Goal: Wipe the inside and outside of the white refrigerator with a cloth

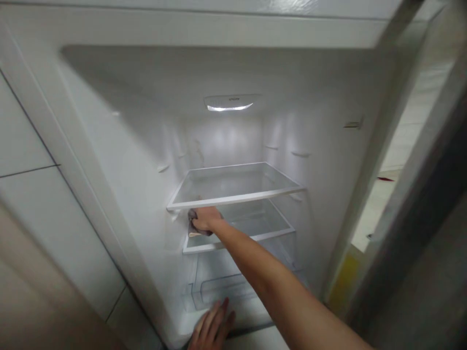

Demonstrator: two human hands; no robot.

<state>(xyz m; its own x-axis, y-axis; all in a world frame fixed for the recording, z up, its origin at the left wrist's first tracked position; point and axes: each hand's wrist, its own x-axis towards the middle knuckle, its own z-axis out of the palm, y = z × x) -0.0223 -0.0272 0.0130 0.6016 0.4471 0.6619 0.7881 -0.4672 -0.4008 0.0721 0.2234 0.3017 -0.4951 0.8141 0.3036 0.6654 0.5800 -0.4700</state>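
An empty white fridge stands open in front of me. My right hand (205, 218) reaches in across the view, closed on a grey cloth (194, 228), just under the front left corner of the upper glass shelf (233, 197). The cloth presses near the left inner wall, above the second glass shelf (268, 236). My left hand (212, 329) lies flat with fingers stretched out on the fridge's bottom front edge, in front of a clear drawer (219, 289).
The fridge lamp (229, 103) glows at the top of the compartment. The open fridge door (412, 194) stands at the right. White cabinet panels (32, 194) flank the left side. A tiled floor shows past the door at the right.
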